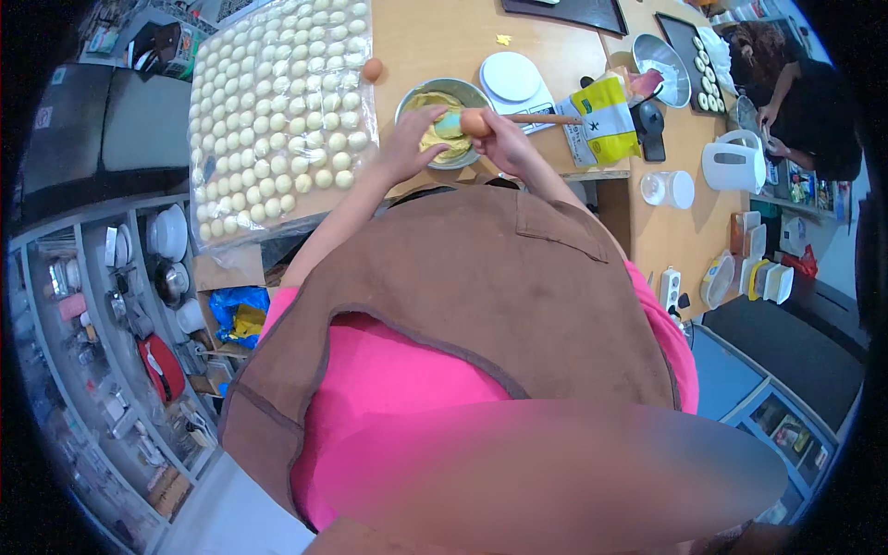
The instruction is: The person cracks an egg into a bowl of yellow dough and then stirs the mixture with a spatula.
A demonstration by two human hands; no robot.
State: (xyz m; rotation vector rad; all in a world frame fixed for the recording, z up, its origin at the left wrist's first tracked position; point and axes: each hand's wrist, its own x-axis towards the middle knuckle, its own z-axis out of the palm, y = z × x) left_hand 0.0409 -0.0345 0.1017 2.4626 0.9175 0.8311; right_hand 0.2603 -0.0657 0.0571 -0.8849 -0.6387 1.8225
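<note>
A steel bowl holding yellow mixture stands at the table's near edge, with a pale teal spatula across it, its wooden handle reaching rightward. My right hand is closed on a brown egg over the bowl's right side, beside the spatula. My left hand is at the bowl's left, thumb and fingers apart and curved over the mixture; I cannot tell whether it touches the spatula. Just behind the bowl are a white scale and, to the right, a yellow-and-white bag. Another brown egg lies at upper left.
Rows of dough balls under plastic fill the left. A steel bowl, a dark tray of rings, a white jug and a jar stand right. A person in black works far right. Shelves line the lower left.
</note>
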